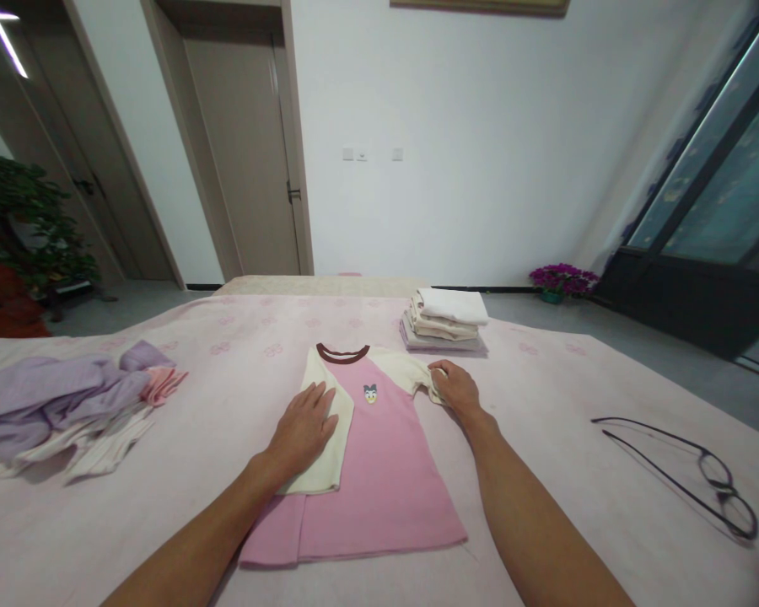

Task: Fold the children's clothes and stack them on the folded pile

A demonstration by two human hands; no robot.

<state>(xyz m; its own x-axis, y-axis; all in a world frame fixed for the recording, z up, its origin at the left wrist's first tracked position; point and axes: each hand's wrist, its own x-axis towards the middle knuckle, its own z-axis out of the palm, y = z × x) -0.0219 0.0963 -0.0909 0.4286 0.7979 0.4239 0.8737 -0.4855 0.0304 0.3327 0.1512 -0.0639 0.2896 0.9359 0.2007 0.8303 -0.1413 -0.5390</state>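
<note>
A pink shirt (379, 472) with cream sleeves, a brown collar and a small duck-face patch lies flat before me. Its left side is folded inward, with that cream sleeve laid down over the pink body. On this sleeve my left hand (304, 426) rests flat, fingers stretched out. At the other side, my right hand (456, 388) pinches the bunched end of the right sleeve (400, 367), its fingertips closed on the cloth. The shirt's lower hem spreads out toward me, between my forearms.
Behind the shirt stands a stack of folded clothes (449, 308). A loose heap of purple, pink and striped clothes (56, 396) lies at the left. Black-framed glasses (689, 472) rest at the right on the pink flowered cloth (544, 506). Potted purple flowers (562, 278) stand beyond.
</note>
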